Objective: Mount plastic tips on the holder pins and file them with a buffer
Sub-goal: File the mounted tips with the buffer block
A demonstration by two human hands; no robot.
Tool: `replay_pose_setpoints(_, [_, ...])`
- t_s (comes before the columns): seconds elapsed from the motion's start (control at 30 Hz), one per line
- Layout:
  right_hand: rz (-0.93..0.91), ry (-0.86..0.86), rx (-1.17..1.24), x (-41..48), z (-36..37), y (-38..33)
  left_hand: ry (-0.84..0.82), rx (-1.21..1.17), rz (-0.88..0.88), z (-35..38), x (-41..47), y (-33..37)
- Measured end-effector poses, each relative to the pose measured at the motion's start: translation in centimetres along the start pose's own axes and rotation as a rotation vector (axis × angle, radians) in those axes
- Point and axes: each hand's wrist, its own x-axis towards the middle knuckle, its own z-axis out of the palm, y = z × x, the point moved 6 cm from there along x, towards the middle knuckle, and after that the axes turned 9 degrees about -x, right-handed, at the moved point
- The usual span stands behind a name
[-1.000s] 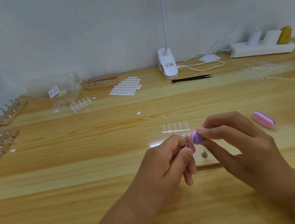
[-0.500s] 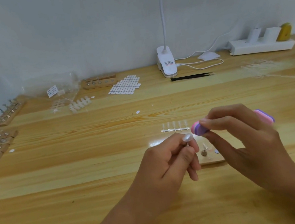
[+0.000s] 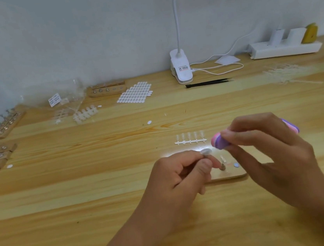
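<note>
Far left of tabletop [image 3: 81, 173]: rows of wooden holders [image 3: 4, 127]. Centre, beyond the hands: strip of tips [image 3: 190, 139], lying flat. Left hand [image 3: 176, 180]: fingers curled, thumb and forefinger pinching a pin, hidden in the grip, that carries a clear plastic tip [image 3: 206, 151]. Just right of it, holder block [image 3: 232, 174] on the tabletop with a second pin [image 3: 223, 166] standing upright. Right hand [image 3: 272, 150]: fingers grip a pink-and-purple buffer [image 3: 219, 142], its end just beside the plastic tip; contact cannot be told. Second buffer [image 3: 291, 126] lies partly hidden behind the right hand.
</note>
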Motion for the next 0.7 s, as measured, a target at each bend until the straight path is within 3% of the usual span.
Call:
replay_pose_setpoints(0.13, [-0.101,-0.023,0.020,-0.4,0.4,-1.6,-0.030,0.001,0.032,0.3,0.0,0.5])
replay_pose_setpoints(0.33, [-0.007,-0.001,0.028,0.2,-0.3,0.3,-0.064,-0.142,-0.041,0.1,0.2,0.5])
replay_pose_setpoints(0.47, [-0.107,-0.029,0.080,-0.5,0.1,-1.3,-0.103,-0.097,-0.033,0.2,0.2,0.6])
replay_pose_setpoints(0.7, [-0.088,-0.009,0.087,-0.5,0.1,-0.9,-0.203,-0.131,-0.104,1.1,-0.2,0.5])
